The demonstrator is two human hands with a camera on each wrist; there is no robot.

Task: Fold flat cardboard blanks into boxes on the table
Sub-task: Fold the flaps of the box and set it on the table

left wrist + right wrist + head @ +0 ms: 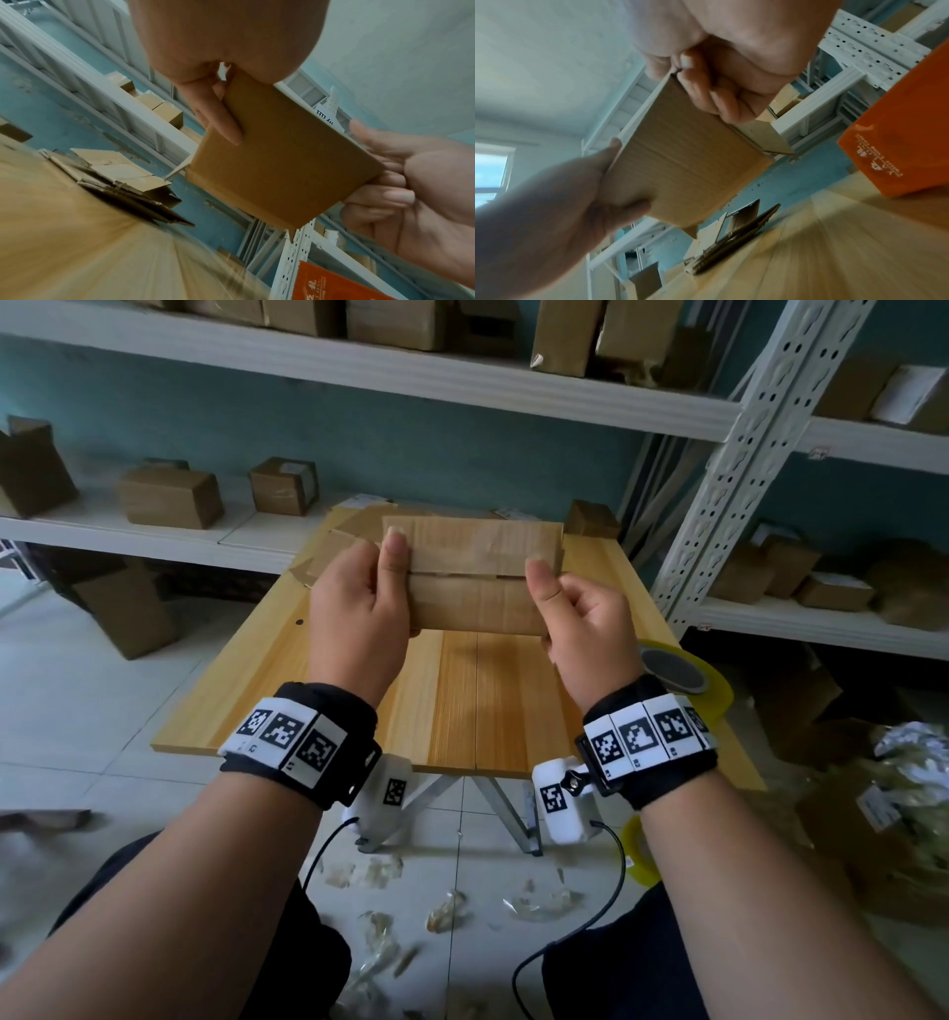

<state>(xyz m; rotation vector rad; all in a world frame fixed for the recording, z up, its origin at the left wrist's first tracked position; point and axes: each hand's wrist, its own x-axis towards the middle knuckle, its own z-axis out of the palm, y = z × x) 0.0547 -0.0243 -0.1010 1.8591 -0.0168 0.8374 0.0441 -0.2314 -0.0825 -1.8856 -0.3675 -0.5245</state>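
A brown cardboard box (475, 575) is held in the air above the wooden table (477, 701), its two top flaps meeting along a middle seam. My left hand (359, 613) grips its left end, thumb on top across the seam and fingers underneath. My right hand (580, 618) grips its right end the same way. The left wrist view shows the box's underside (280, 162) with a left finger (221, 119) lying along it. From the right wrist, the right fingers (716, 95) curl under the box (687, 168). Several flat blanks (334, 546) lie stacked at the table's far edge.
A tape roll (683, 675) sits on the table's right edge and another roll (639, 857) lies on the floor. An orange object (906, 142) stands on the table at right. White shelves (215, 536) with folded boxes surround the table. Tape scraps litter the floor (447, 906).
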